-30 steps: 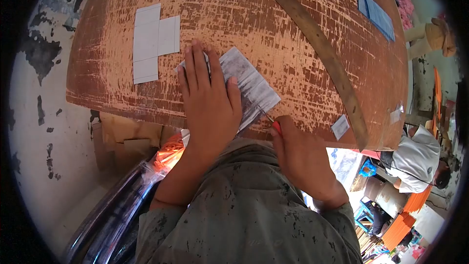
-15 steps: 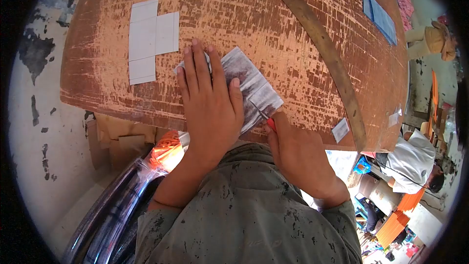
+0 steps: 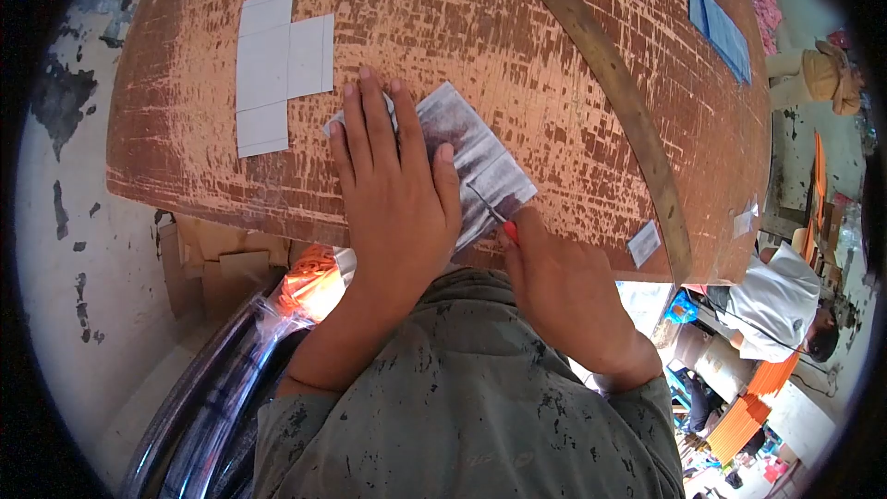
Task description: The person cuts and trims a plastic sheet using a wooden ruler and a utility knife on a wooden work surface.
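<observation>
Nearer flat left hand (image 3: 397, 199) on sheet (image 3: 473, 137): tool (image 3: 511, 232) in curled right hand (image 3: 564, 277).

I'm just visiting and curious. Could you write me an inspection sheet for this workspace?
Surface: brown tabletop, heavily scratched.
Job's things: dark-streaked sheet, partly under the left hand; red-handled tool, its tip over the sheet.
Clutter: lined white cut-out, long brown strip, blue piece, small pale scrap.
Grip: left hand open, palm down on the sheet; right hand closed around the tool.
Cables: thin dark line by a co-worker, possibly a cord; otherwise nothing seen.
Surroundings: peeling wall, cardboard, orange bundle.
</observation>
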Available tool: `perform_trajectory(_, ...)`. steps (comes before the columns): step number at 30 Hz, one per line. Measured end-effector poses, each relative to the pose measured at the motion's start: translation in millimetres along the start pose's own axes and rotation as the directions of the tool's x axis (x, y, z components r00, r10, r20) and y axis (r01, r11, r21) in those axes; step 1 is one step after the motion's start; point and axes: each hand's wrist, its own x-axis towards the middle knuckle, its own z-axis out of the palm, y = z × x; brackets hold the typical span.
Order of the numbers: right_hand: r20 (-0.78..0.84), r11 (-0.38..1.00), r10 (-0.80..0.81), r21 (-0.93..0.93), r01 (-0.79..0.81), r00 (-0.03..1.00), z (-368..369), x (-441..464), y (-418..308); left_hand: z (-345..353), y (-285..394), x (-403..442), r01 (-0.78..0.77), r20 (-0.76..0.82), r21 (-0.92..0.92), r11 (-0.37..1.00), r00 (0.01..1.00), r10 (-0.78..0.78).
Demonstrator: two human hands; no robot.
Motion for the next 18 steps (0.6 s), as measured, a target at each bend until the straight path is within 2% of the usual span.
perform_trajectory(12,0.067,0.999,-0.012,-0.051,0.015,0.998,1.0,1.4,3.9,5.4,0.4,0.8,0.031,-0.056,0.01,0.999,0.998,-0.031)
perform_trajectory(18,0.101,0.999,0.035,-0.04,-0.031,0.994,-2.2,-2.9,2.7,7.0,1.4,1.4,0.039,-0.072,0.006,0.999,0.997,-0.038)
